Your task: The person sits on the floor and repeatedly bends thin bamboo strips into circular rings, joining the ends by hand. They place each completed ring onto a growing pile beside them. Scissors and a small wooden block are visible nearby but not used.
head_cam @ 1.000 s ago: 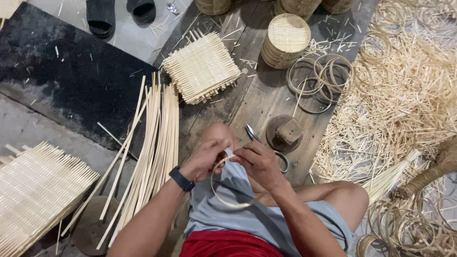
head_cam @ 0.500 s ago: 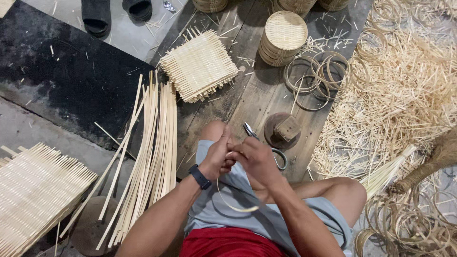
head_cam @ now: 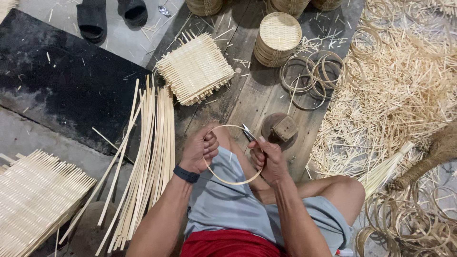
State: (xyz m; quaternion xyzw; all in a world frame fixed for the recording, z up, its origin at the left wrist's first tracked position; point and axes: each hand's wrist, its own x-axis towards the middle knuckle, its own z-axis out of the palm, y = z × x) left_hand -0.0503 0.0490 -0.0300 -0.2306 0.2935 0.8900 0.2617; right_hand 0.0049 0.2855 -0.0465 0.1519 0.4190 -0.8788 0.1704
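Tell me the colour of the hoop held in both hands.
Pale tan, natural bamboo, seen in the head view: the hoop between left hand and right hand.

- Hoop (head_cam: 232, 182): pale tan.
- Woven mats (head_cam: 195, 68): straw yellow, fine criss-cross weave.
- Long strips (head_cam: 145, 157): cream.
- Floor mat (head_cam: 57, 81): black, speckled with pale chips.
- Shorts (head_cam: 223, 204): light grey.
- Wristband (head_cam: 185, 174): dark navy.
- Sandals (head_cam: 112, 14): black.
- Planks (head_cam: 259, 97): dark weathered brown.

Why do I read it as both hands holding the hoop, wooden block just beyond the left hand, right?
Not quite. Both hands, left hand and right hand, do hold the hoop, but the wooden block sits just beyond the right hand, as the head view shows.
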